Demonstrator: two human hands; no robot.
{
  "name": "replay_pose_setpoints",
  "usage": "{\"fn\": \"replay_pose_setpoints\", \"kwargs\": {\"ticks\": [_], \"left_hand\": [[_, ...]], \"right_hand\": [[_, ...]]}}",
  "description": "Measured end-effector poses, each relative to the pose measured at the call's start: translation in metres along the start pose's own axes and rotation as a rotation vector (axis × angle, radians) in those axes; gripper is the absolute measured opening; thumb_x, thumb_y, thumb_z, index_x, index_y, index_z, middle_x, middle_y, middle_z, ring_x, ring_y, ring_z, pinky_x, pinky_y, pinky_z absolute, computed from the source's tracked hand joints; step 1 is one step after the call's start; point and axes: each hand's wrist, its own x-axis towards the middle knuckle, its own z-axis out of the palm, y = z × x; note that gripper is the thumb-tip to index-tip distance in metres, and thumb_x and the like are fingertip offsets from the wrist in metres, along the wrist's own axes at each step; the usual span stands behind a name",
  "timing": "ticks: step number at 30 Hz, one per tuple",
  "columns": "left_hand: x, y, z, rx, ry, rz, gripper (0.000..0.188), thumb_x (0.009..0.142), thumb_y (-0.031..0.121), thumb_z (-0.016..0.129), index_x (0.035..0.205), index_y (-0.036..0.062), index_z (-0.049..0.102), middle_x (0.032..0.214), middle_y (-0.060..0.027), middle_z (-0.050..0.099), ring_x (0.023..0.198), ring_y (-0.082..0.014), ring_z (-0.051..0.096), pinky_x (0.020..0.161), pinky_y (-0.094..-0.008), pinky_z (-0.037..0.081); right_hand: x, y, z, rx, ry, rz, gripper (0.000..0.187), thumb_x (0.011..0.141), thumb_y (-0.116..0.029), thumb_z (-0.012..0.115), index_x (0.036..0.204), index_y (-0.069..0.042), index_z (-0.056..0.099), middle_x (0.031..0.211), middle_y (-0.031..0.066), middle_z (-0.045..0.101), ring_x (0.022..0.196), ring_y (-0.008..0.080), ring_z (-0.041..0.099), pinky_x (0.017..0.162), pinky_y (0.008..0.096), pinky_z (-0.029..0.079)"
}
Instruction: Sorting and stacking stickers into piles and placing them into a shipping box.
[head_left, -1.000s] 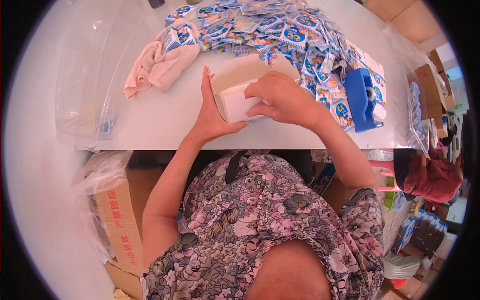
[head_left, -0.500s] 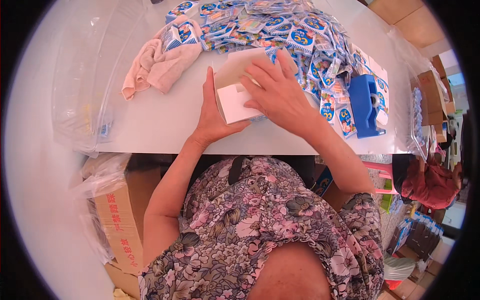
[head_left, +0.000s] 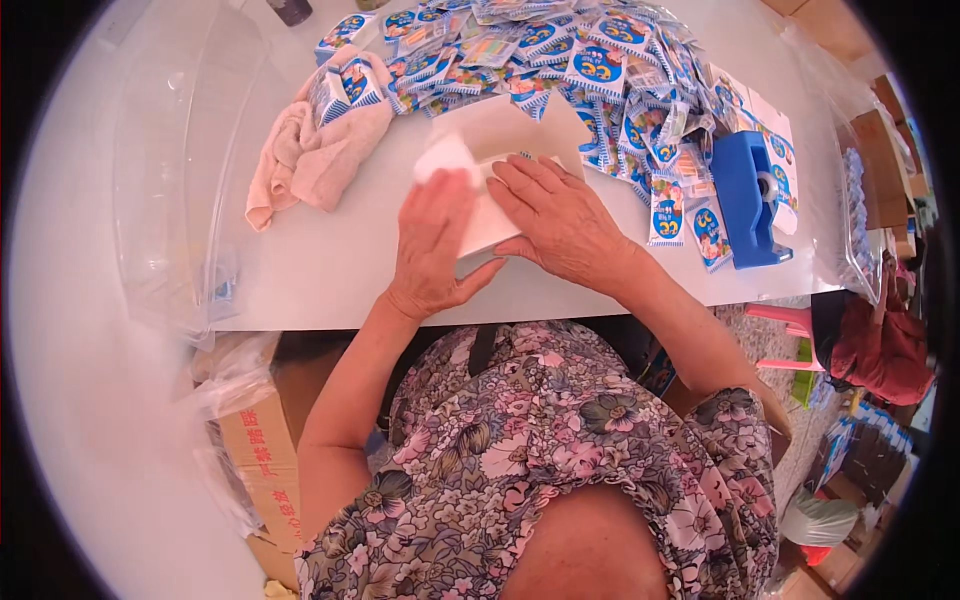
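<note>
So the white box (head_left: 487, 218) is right between the two hands, over the white table (head_left: 330, 270), set in a bit from about the middle of the near edge. Can't tell if it's resting on the surface or held just above it. Looks like thin card to me, so I'd bet it's light, fairly stiff along the folds, bendy at the flaps and easy to crush. I'd grab it by the side walls close to the corners and go gently. It's plain pale card on the parts I can see, flaps up and spread on the far side. Left hand (head_left: 435, 240) is blurry, fingers up against a white flap, so no idea if it's actually gripping. Right hand (head_left: 562, 215) has its fingers laid over the box and the thumb apart at the near side, can't tell how hard it's pressing. Further out: packet pile (head_left: 560, 60) toward the far edge, pink cloth (head_left: 330, 160) off left, blue tape dispenser (head_left: 735, 200) by the near right corner
</note>
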Motion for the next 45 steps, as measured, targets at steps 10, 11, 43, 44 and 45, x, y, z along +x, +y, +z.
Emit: {"fn": "replay_pose_setpoints", "kwargs": {"ticks": [10,11,43,44,45], "left_hand": [[0.021,-0.006,-0.037,-0.160,-0.347,-0.113,0.059,0.082,0.026,0.074,0.134,0.0053,0.058,0.139,-0.0138,0.056,0.128,-0.0314,0.053,0.114,-0.0472,0.031],[0.025,-0.008,-0.037,-0.252,-0.298,-0.190,0.060,0.080,0.022,0.076,0.134,0.0046,0.058,0.137,-0.0139,0.057,0.126,-0.0321,0.053,0.113,-0.0468,0.032],[0.051,-0.011,-0.005,-0.731,-0.098,-0.983,0.078,0.080,0.028,0.083,0.139,0.0012,0.039,0.130,-0.0152,0.050,0.110,-0.0224,0.054,0.092,-0.0357,0.048],[0.047,-0.010,-0.007,-0.870,0.002,-1.057,0.078,0.081,0.027,0.083,0.140,0.0013,0.038,0.131,-0.0147,0.049,0.113,-0.0218,0.053,0.094,-0.0359,0.047],[0.044,-0.009,-0.009,-1.035,0.130,-1.094,0.079,0.081,0.027,0.082,0.140,0.0014,0.037,0.132,-0.0143,0.049,0.116,-0.0212,0.052,0.097,-0.0361,0.046]], "right_hand": [[-0.001,0.032,-0.015,0.284,0.323,0.033,0.041,0.086,-0.005,0.067,0.127,-0.001,0.061,0.112,0.0120,0.065,0.095,0.0295,0.062,0.088,0.0413,0.049],[0.002,0.033,-0.013,0.296,0.216,-0.029,0.039,0.087,-0.004,0.067,0.125,-0.001,0.063,0.109,0.0105,0.065,0.089,0.0281,0.063,0.085,0.0406,0.050],[0.045,0.069,-0.028,0.137,-0.303,0.129,0.058,0.072,-0.040,0.079,0.116,-0.005,0.064,0.102,0.0147,0.068,0.101,0.0354,0.064,0.086,0.0440,0.050],[0.041,0.071,-0.028,0.130,-0.304,0.123,0.058,0.072,-0.040,0.079,0.116,-0.005,0.064,0.102,0.0147,0.068,0.101,0.0354,0.064,0.086,0.0440,0.050],[0.038,0.073,-0.029,0.206,-0.262,0.128,0.062,0.072,-0.041,0.079,0.119,-0.005,0.064,0.103,0.0152,0.067,0.099,0.0349,0.065,0.087,0.0430,0.050]]}}
